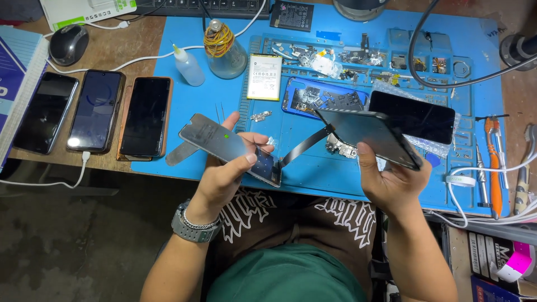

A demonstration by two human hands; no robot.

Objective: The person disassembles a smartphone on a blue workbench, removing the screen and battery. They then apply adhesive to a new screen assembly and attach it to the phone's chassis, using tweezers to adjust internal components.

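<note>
At the far left of the wooden worktop (112, 47), three dark slab-shaped phones (95, 112) are laid side by side, screens up; one is tethered by a white cable. A black computer mouse (68, 43) is seen above them.

The left hand (226, 173), a grey watch on its wrist, is raised palm-inward over the edge of the blue silicone repair mat (313, 168). Its grip is clamped on a thin grey detached phone screen panel (224, 146), held tilted, thumb across the face and fingers behind. A dark flat ribbon cable (305, 146) is stretched from this panel toward the right.

The right hand (391, 179) is held upright, its grip closed around a black phone body (372, 134), thumb on the near edge; the body is tilted with its face away from the camera.

On the mat, a small clear squeeze bottle (187, 66) and a glass jar (224, 53) wound with yellow wire are stood near one white flat battery (264, 76). The mat's moulded compartments (358, 56) are filled with small metal parts, too small to count. One further black phone (413, 116) is laid on a clear bag. Orange-handled tools (493, 162) are lined at the right edge.
</note>
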